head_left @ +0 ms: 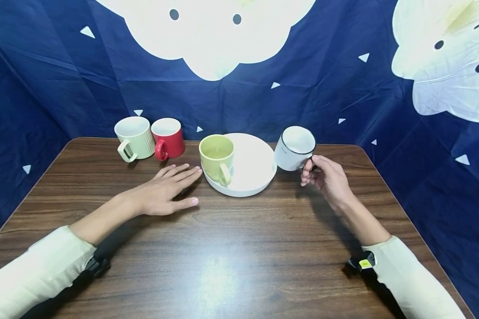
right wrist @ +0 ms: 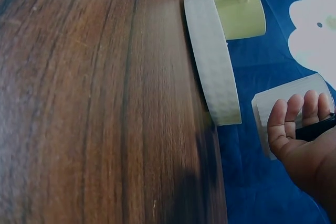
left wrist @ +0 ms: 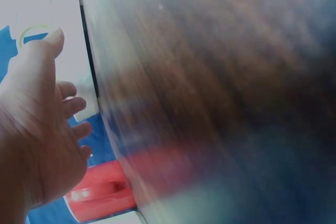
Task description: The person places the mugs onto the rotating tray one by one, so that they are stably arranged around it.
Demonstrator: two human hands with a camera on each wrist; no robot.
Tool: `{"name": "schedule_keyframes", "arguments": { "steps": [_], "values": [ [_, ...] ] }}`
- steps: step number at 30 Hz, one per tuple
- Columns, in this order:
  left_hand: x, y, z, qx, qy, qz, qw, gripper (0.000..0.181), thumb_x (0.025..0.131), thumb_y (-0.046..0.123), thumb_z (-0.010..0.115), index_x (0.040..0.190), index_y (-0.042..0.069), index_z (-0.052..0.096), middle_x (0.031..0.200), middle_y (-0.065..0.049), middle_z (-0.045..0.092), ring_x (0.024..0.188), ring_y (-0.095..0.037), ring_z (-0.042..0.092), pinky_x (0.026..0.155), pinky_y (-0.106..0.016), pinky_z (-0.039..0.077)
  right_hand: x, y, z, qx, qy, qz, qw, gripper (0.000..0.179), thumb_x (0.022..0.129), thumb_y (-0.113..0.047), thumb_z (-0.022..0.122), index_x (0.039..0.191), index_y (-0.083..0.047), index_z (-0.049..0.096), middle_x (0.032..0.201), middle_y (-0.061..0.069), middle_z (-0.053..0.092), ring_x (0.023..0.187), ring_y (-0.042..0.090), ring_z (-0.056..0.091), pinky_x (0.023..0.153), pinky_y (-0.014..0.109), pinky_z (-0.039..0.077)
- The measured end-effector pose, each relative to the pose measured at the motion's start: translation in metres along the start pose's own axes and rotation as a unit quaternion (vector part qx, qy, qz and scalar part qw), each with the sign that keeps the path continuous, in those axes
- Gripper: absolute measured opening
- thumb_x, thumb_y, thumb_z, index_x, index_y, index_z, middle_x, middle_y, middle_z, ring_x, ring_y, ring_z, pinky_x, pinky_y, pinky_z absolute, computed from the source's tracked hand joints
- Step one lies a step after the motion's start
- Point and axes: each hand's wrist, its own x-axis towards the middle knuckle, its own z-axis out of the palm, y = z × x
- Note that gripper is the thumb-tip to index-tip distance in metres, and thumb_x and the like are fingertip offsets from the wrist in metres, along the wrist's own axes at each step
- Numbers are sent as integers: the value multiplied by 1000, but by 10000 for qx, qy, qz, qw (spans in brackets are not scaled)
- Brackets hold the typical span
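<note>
The right hand grips the white mug by its dark handle, fingers curled; the mug, dark-rimmed, is held tilted above the table, just beside the right rim of the white tray. Small dark writing shows on the mug's left side, too small to read. The left hand lies palm down, its fingers straight and spread, fingertips at the tray's left rim; whether they press on it I cannot tell. The green mug stands upright in the left part of the tray, handle to the near side. On the far left of the table stand the ribbed mug, pale and upright, and, just to its right, the red mug; both handles face near and left. No brand can be read on either. A yellow label sits on the dark wrist device at the right sleeve, its marks illegible. Behind hangs a blue cloth with white clouds and triangles.
</note>
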Motion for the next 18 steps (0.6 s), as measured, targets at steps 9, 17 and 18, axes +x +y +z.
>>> {"name": "schedule_keyframes", "arguments": {
  "steps": [9,17,18],
  "values": [
    [-5,5,0,30,45,86,9999,81,115,58,58,181,22,28,188,-8,30,174,-46,26,139,-73,15,3,0,3,-8,-25,21,10000,43,123,-21,40,91,-11,68,83,-1,70,74,13,67,73,30,64],
    [-7,9,-1,81,159,172,9997,81,114,58,60,181,24,29,187,-6,32,175,-43,25,139,-72,13,5,-2,4,-35,-42,-2,10000,44,123,-20,39,91,-9,67,82,0,69,75,13,68,73,30,65],
    [-8,9,-1,82,178,190,9996,81,114,57,61,181,24,29,187,-6,33,175,-42,25,139,-72,13,5,-2,5,-58,-21,-4,10000,44,123,-20,39,90,-10,67,81,0,69,74,13,68,73,30,65]
  ]
}}
